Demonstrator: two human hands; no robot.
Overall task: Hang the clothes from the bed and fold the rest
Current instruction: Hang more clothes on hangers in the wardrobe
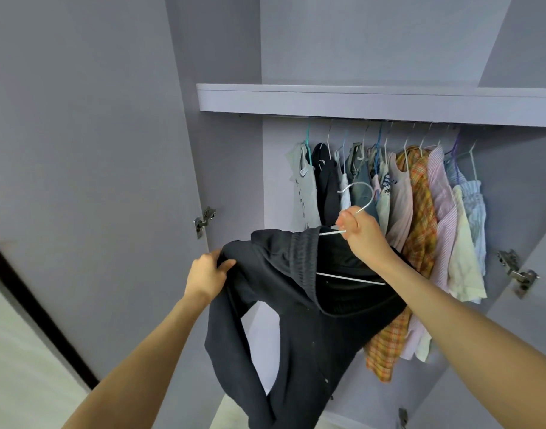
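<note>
A black sweatshirt (284, 329) hangs in front of the open wardrobe, draped over a white wire hanger (352, 277). My right hand (363, 233) grips the hanger just below its hook, which points up toward the hanging clothes. My left hand (208, 275) pinches the sweatshirt's left shoulder and holds it out to the side. One sleeve dangles below my left hand. The hanger's left arm is hidden inside the fabric.
Several garments (398, 205) hang on hangers from a rail under the lilac shelf (327, 102). The wardrobe doors (89, 181) stand open on both sides, with metal hinges (203, 221). A gap shows left of the grey top (302, 187).
</note>
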